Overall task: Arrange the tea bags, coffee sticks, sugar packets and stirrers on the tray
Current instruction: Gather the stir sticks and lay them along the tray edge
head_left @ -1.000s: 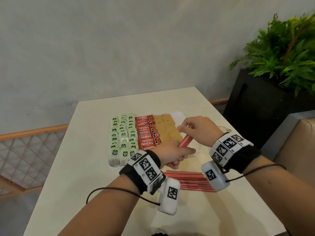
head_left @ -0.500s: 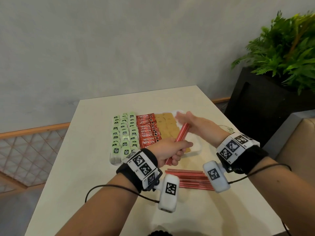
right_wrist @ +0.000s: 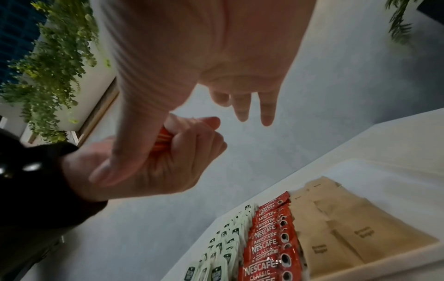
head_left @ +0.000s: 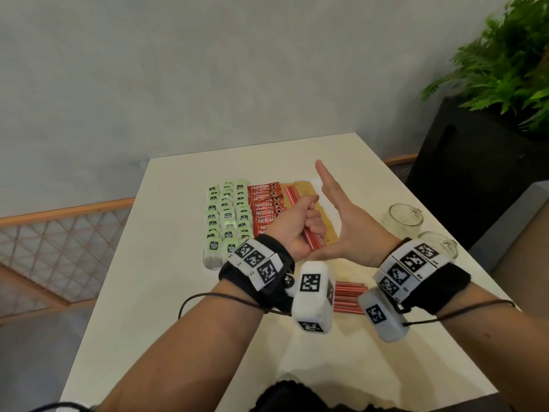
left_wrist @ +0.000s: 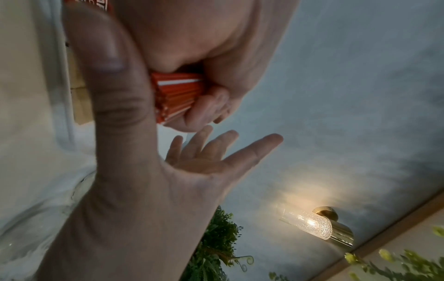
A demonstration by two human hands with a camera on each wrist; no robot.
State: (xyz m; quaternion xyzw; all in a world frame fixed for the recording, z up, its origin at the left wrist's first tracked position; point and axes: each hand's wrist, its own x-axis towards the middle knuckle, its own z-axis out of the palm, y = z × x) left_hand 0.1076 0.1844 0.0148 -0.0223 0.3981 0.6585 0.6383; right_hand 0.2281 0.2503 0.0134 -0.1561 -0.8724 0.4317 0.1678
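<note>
Holding: left hand (head_left: 292, 230) is fisted round a bundle of red stirrers (head_left: 300, 217) over the tray (right_wrist: 394, 171).
Right hand (head_left: 341, 215): flat, fingers straight, gripping nothing.
Done: tea bags (head_left: 227, 215), coffee sticks (head_left: 266, 205), sugar packets (head_left: 306, 187) look lined up.
Left: more stirrers on the desk (head_left: 349, 295), 6 o'clock of the tray.

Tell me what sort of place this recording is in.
Probably a café or hotel lounge corner: a small table set with coffee sticks and tea bags, a potted fern, a brass wall lamp.
</note>
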